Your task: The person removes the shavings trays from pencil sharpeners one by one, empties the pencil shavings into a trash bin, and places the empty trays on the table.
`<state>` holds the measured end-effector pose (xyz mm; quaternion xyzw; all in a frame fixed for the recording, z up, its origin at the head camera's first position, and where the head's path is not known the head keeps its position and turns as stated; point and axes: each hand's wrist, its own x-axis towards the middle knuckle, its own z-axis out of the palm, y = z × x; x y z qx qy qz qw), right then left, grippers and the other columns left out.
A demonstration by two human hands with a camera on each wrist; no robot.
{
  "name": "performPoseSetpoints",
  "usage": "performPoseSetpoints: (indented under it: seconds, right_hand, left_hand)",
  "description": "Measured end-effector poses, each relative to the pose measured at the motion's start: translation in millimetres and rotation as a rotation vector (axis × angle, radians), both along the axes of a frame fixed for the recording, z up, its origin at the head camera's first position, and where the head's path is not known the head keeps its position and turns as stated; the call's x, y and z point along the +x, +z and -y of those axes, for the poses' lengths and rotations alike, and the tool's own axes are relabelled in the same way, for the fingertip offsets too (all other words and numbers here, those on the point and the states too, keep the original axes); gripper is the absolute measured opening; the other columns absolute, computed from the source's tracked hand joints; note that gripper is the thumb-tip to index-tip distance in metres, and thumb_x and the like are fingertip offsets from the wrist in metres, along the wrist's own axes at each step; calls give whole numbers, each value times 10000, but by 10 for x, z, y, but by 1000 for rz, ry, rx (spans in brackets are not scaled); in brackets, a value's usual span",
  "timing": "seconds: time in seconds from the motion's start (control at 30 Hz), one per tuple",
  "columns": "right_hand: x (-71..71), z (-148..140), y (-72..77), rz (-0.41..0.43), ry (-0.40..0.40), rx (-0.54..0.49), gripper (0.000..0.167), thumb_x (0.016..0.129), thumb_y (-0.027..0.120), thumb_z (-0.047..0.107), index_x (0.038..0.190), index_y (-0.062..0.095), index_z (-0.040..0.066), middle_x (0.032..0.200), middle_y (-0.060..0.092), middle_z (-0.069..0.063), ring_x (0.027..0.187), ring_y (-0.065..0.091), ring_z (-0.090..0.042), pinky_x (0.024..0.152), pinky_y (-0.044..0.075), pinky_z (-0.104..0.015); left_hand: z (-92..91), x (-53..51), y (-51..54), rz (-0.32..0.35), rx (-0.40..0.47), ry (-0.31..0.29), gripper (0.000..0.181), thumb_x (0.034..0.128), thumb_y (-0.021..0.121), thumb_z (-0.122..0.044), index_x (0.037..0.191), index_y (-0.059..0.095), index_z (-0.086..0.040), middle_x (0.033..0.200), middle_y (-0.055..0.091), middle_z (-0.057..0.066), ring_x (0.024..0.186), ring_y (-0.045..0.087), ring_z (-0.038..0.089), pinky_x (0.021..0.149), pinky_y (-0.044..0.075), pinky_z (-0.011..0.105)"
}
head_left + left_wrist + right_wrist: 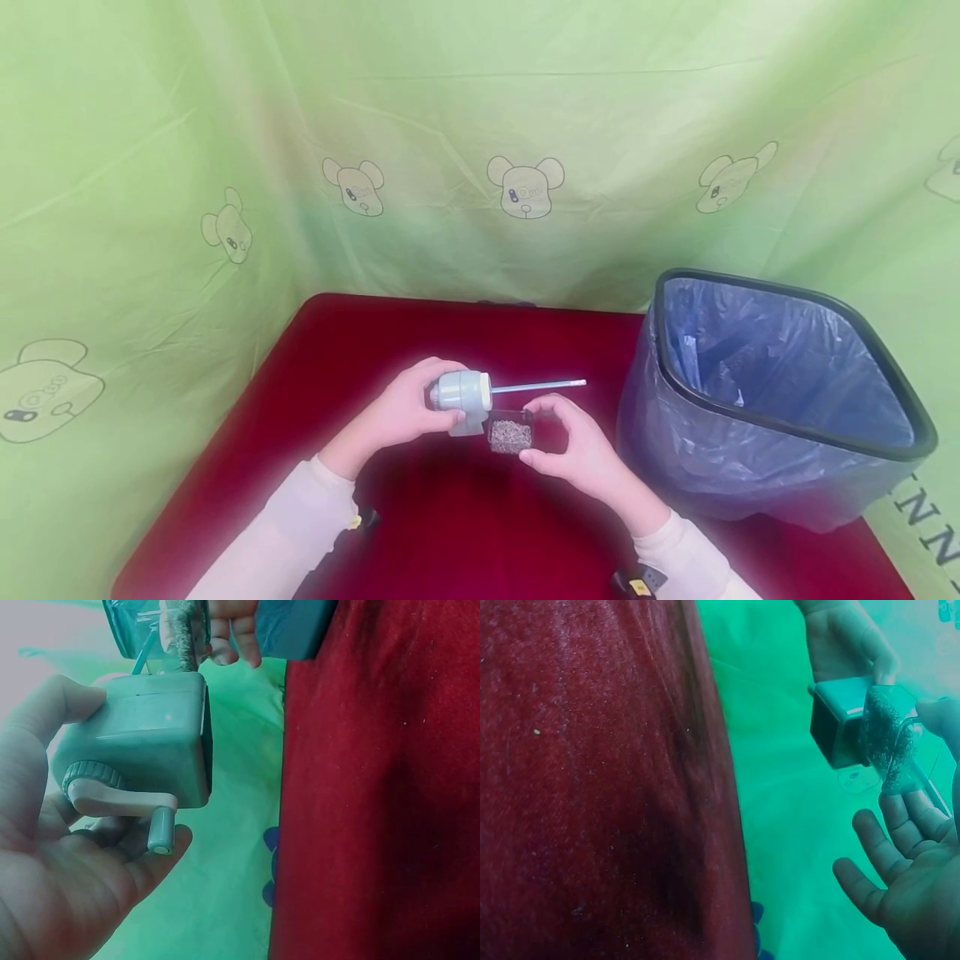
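My left hand (pixel 408 404) grips a pale blue-grey crank pencil sharpener (pixel 463 396), held above the table. A pencil (pixel 536 387) sticks out of it toward the right. In the left wrist view the sharpener's crank handle (pixel 124 801) faces the camera. Between thumb and fingers, my right hand (pixel 577 446) pinches a clear shavings drawer (pixel 512 435) filled with grey shavings. The drawer is out of the sharpener, close beside its body. In the right wrist view the drawer (pixel 889 739) stands in front of the sharpener, whose underside looks dark.
A black-rimmed trash bin (pixel 795 296) lined with a translucent bluish bag stands on the table's right side. The table has a dark red cloth (pixel 360 333). Green curtains (pixel 450 100) with printed bear heads hang behind and at the sides.
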<state>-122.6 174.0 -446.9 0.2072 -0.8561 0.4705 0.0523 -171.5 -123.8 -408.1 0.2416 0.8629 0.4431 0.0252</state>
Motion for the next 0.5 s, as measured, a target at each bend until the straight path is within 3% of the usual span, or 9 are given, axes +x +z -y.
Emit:
performPoseSetpoints:
  seconds: [0.23,0.5]
  right_hand:
    - [14,9,2,6,-2,-2,569,732,913,212,1223,625,210,1185,662,74,1158,627,-165,996,522,-535]
    - [28,6,12,4,3,5,571,737,913,226,1226,617,226,1186,655,97,1154,624,-128,1000,532,-476]
  left_hand:
    - [-2,-7,-14,7,-6,10,561,770,864,-193,1274,639,-300,1111,623,-84,981,611,178,795,568,350]
    - [10,-31,-44,-3,-7,15,554,771,861,-200,1270,642,-298,1105,623,-79,972,613,184,790,566,352]
